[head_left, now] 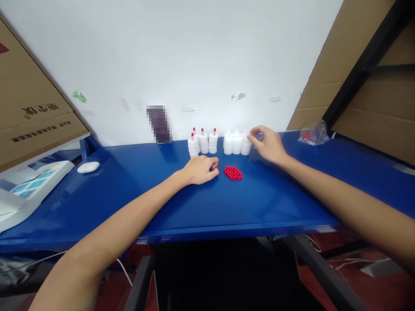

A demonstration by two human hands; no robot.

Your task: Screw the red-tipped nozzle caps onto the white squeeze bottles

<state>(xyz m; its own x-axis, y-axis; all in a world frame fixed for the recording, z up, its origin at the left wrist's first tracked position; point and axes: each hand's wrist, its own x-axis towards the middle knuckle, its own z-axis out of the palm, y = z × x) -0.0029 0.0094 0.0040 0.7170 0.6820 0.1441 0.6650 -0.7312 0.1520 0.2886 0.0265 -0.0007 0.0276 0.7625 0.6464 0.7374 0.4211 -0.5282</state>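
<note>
My left hand (pixel 202 169) rests low over the table with thumb and forefinger pinched together, and a bit of red, a small cap, shows between them. A heap of red caps (pixel 233 173) lies just to its right. My right hand (pixel 268 144) has its thumb and fingers at the upper part of a white squeeze bottle (pixel 246 146), the rightmost of an uncapped group. Other uncapped white bottles (pixel 228 145) stand beside that one. Behind my left hand, several white bottles with red tips (pixel 212 142) stand upright, one partly hidden by the hand.
A blue table (pixel 207 211) runs along the white wall. A pixelated dark rectangle (pixel 160 125) leans against the wall. To the left are a white oval case (pixel 88 167) and a power strip (pixel 35 190). A clear bag with red pieces (pixel 313 134) lies at right, near cardboard (pixel 372 95).
</note>
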